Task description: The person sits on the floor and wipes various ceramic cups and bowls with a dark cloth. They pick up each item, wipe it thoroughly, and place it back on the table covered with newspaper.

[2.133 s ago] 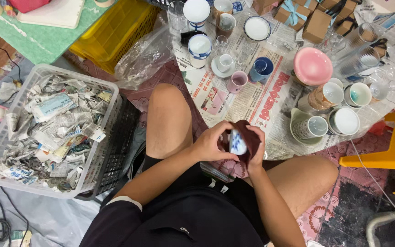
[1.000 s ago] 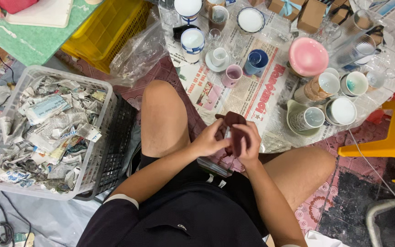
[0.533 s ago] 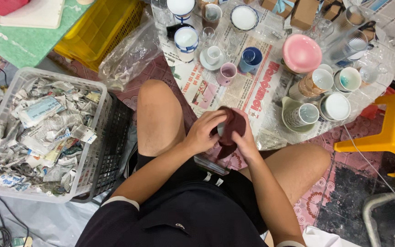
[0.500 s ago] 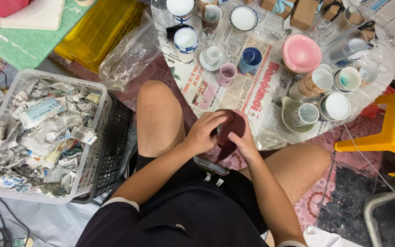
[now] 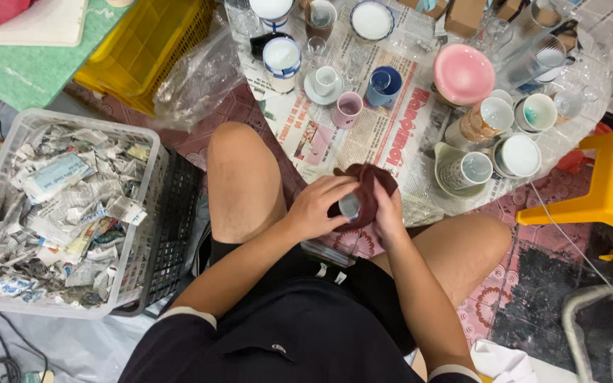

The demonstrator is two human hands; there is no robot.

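Note:
I sit on the floor with both hands together between my knees. My left hand grips a small white and blue cup. A dark maroon cloth wraps around that cup, and my right hand presses the cloth against it. Most of the cup is hidden by cloth and fingers. Right in front of my hands lies a spread newspaper holding several cups and bowls.
On the newspaper stand a pink cup, a blue cup, a pink bowl and several white mugs. A white basket of crumpled paper is at left, a yellow crate behind it, a yellow stool at right.
The cup was plainly visible in my hands 2.1 s ago. Since then the cloth has closed over it and my hands have turned it, so only its rim shows.

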